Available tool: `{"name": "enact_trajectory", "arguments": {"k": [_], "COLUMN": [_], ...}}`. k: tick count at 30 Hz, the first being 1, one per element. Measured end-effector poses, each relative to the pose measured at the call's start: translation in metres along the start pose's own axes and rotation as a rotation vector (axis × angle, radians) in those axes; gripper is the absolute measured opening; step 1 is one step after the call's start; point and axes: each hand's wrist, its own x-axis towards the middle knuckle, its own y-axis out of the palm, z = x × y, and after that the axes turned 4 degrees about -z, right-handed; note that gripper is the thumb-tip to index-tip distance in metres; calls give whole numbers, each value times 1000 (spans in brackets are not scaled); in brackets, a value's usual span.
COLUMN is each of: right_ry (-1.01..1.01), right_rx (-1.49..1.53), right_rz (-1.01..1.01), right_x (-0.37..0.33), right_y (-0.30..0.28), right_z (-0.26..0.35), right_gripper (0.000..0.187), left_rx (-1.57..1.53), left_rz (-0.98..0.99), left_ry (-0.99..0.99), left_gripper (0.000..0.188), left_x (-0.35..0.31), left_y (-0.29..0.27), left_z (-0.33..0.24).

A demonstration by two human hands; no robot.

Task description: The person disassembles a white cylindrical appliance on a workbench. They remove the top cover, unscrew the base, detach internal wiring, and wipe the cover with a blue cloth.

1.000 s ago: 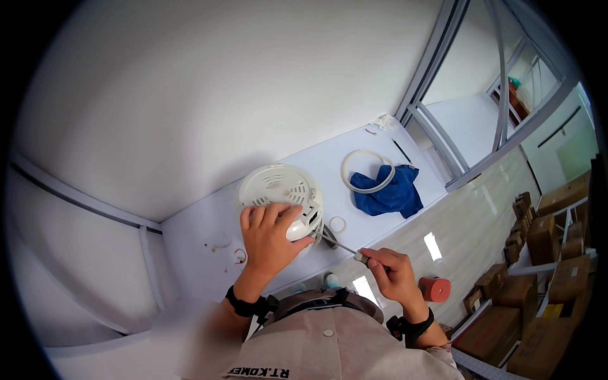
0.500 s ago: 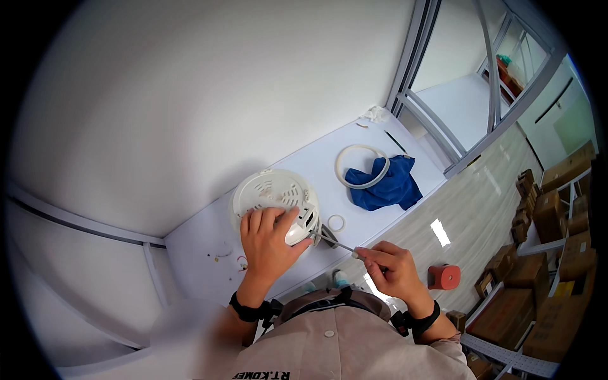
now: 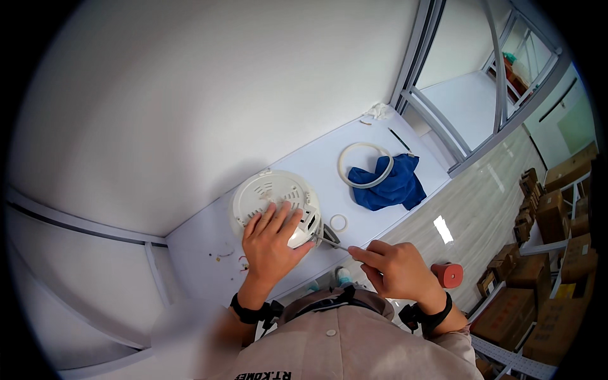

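Both hands are at work over the table (image 3: 316,155): the right hand (image 3: 398,271) grasps a thin tool (image 3: 335,244), its shaft angled toward the socket side of the white housing (image 3: 282,185); whether the tip touches, I cannot tell. Unclenched, the left hand (image 3: 270,250) lies with fingers spread on the housing's vented face, thumb at its edge. That round housing sits on the table, directly ahead of the person. Small wires (image 3: 243,263) lie to its left; a grey piece (image 3: 330,235) and a small ring (image 3: 339,230) to its right. Farther off, a large ring (image 3: 342,166) rests partly on a blue cloth (image 3: 400,185). Beyond are a dark pen (image 3: 399,138) and crumpled tissue (image 3: 379,111).
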Motion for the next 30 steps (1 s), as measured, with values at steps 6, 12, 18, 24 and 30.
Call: {"name": "enact_trajectory", "arguments": {"k": [6,12,18,24,30], "right_ry": [-40,-101,-136,-59,-155], "right_rx": [78,111,212,419,88], "right_rz": [8,-77,-156,-186,-57], "right_x": [6,-13,-27,-26,-4], "right_y": [4,52,101,116,39], "right_z": [-20,-39,-64,-62,-53], "right_gripper": [48,54,57,56,50], "left_rx": [11,24,38,66,94], "left_rz": [-27,-29,-29,-43,-37], "left_ry": [-21,-62,-63,-68,-72], "left_gripper": [69,70,71,71,72], "left_x": [1,2,2,3,0], "left_y": [0,2,3,5,4], "left_z": [3,7,7,5,0]}}
